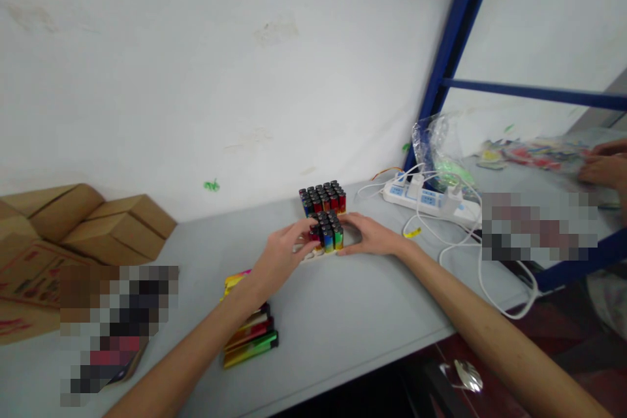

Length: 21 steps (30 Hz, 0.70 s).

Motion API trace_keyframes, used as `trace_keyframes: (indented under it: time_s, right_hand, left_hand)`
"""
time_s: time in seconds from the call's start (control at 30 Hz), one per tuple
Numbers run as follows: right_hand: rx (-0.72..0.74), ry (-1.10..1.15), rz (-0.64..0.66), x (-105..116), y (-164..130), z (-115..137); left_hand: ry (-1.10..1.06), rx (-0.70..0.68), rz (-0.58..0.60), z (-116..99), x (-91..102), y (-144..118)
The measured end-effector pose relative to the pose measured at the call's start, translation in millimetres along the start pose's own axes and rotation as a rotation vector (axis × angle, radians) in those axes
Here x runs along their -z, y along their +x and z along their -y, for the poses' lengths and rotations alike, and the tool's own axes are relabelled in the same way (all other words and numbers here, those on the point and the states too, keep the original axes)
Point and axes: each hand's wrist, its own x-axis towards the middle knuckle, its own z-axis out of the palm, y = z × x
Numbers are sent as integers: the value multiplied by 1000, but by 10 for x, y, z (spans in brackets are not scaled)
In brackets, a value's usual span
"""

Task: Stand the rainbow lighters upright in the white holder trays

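Several cigarette lighters (328, 235) with black tops and coloured bodies stand upright on a pale tray (312, 254). My left hand (278, 255) is at the group's left side, its fingers closed round a red lighter (314, 235); the fingertips are partly hidden. From the right, my right hand (368, 235) curves round the tray, thumb at the front and fingers behind, steadying its edge. Just behind stands a fuller block of upright lighters (323, 198). Loose lighters (251, 347) in yellow, red and green lie in a row below my left forearm, which hides some of them.
Cardboard boxes (73, 235) are stacked at the left. A white power strip (431, 201) with looping cables lies right of my right hand, by a blue metal frame (441, 59). Farther right, another person's hand (605, 166) is over plastic bags.
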Motion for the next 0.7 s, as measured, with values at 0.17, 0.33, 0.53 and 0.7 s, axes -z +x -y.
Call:
trace_keyframes:
  time_s: [0.17,0.33,0.53,0.7]
  right_hand:
    - [-38,2,-10,-11,-8,0]
    - [-43,-13,-12,-9,-12,11]
    - [-87,-40,2,1,-18,54]
    - [-94,-44,-13,-23,-40,25]
  left_hand:
    - [185,41,-66,17,325,-161]
    - [330,167,188,247,801,-493]
    - [305,228,323,393,903,-746]
    - [242,260,224,441,864,-709]
